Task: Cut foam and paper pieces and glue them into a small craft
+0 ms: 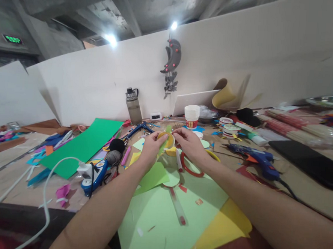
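Note:
My left hand is closed on a small round yellow piece with a pale rim, its thumb lying across the near side. My right hand has its fingertips pinched together at the right edge of that piece; what exactly lies between them is too small to tell. A light green strip shows just behind. Below the hands are a red loop like a scissors handle, a pale tube with a red end, a pale green paper circle and a red-capped pen.
Pale green paper covers the near table. A blue glue gun lies right, beside a black slab. Stacked paper cups and a bottle stand behind. Left are a green sheet and a blue power strip with a cable.

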`<state>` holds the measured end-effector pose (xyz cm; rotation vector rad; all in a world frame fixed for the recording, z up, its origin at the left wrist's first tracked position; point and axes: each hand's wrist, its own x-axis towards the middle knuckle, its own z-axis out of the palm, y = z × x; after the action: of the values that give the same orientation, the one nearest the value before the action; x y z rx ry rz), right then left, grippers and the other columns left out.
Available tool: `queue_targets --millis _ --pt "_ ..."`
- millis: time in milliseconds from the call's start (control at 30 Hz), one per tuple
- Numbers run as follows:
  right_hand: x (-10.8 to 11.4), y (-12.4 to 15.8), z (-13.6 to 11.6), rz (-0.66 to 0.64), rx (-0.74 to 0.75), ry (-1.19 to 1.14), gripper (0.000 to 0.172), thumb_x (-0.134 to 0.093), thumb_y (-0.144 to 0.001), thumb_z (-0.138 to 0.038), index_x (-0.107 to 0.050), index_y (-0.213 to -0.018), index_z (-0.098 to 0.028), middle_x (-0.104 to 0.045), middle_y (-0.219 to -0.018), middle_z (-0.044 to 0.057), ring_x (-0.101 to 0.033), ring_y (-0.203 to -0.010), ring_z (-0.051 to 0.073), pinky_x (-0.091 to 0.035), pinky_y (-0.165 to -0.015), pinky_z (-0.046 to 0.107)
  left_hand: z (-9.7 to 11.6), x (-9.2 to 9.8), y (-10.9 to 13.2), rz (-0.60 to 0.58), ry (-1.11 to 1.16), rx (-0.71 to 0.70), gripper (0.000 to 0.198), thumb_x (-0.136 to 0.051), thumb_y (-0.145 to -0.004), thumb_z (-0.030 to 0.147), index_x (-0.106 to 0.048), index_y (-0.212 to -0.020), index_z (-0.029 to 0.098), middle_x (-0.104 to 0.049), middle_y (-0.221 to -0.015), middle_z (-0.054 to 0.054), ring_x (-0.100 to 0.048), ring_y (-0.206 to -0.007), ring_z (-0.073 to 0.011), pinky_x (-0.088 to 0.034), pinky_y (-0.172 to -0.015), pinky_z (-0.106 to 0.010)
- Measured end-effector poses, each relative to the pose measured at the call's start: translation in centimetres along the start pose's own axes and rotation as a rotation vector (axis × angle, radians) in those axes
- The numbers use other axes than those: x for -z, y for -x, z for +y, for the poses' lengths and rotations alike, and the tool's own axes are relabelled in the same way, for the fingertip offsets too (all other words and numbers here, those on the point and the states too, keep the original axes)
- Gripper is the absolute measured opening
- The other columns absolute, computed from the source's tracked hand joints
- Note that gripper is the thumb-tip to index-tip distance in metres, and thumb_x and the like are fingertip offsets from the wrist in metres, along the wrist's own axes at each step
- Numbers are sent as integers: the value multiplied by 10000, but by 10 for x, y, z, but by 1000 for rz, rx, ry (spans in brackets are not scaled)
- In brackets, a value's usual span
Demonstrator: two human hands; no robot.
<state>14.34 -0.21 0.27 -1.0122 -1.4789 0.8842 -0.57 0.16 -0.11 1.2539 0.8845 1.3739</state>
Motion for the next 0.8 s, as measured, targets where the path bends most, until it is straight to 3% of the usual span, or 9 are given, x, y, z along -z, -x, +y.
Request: queue_targets --millis 167,300,467,567,800 --pt "-1 2 -2 -9 68 -7 163 -576 -790 -355 -606 -836 -202 -619 -720 5 -555 -653 158 -468 -594 298 3 3 -2 -95 185 116 373 -865 -581 371 -662 -822 170 -654 -712 14 -591 -627 -102 -468 -642 -238" --pt "-1 6 -11 14 143 1 137 -590 -798 -322 -618 -845 -196 -626 -743 8 -555 -680 153 -454 -623 292 8 8 -4 -138 173 46 377 -884 -556 384 -646 -757 171 -612 -662 37 -546 -601 -73 -416 -585 -202" --pt "2 11 -21 71 212 82 100 -574 -816 -273 -626 -842 -192 -647 -834 39 -572 -751 167 -460 -651 299 10 10 -6 -71 106 -43 377 -885 -550 407 -677 -742 158 -620 -677 27 -483 -575 -64 -355 -526 -198" --pt "3 13 -22 70 255 108 100 -573 -828 -261 -621 -881 -191 -641 -893 55 -581 -787 176 -473 -650 301 9 9 -6 -60 112 -64 383 -889 -540 416 -693 -752 165 -649 -704 16 -508 -604 -74 -383 -569 -203" --pt "2 13 -17 34 446 191 56 -567 -867 -220 -610 -902 -218 -626 -951 50 -590 -884 189 -502 -749 335 10 10 -3 -155 148 -143 291 -862 -614 374 -727 -814 212 -723 -901 -18 -633 -839 -138 -473 -813 -279"
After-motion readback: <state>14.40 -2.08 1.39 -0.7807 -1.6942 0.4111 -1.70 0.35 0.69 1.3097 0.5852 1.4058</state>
